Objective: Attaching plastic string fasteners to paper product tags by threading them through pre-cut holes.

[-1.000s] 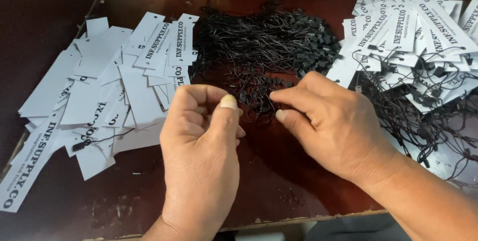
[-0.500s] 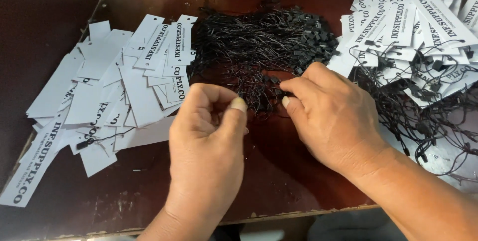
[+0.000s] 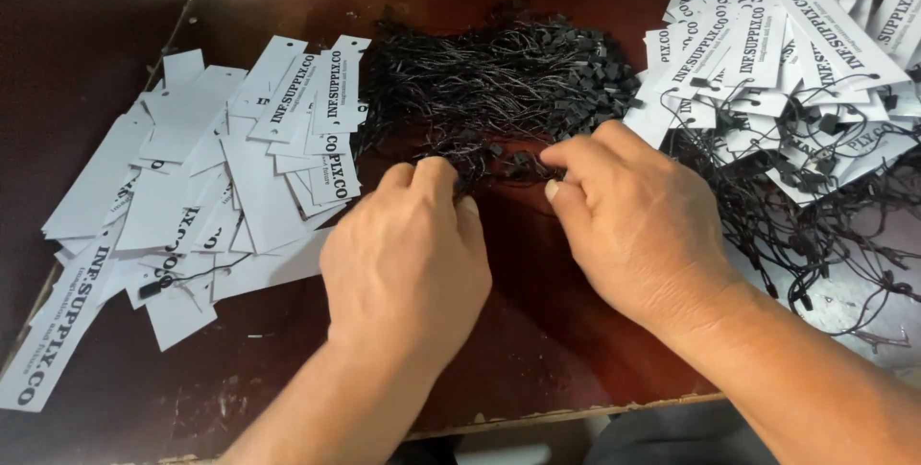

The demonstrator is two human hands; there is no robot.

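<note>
A tangled heap of black tag strings (image 3: 499, 81) lies at the middle back of the dark red-brown table (image 3: 537, 331). My left hand (image 3: 408, 259) and my right hand (image 3: 638, 220) meet at the heap's near edge, fingertips pinching into the strings (image 3: 504, 166). A loose pile of white paper tags without strings (image 3: 221, 187) spreads to the left. A pile of white tags with black strings attached (image 3: 787, 71) lies to the right. What exactly sits between the fingertips is hidden by the fingers.
The table's chipped front edge (image 3: 537, 412) runs just below my wrists. One stray black string (image 3: 177, 278) lies on the left tag pile. A dark wall or panel (image 3: 67, 62) borders the table on the left.
Both hands have moved forward and closer together, from above the bare table to the near edge of the string heap. The camera has come nearer.
</note>
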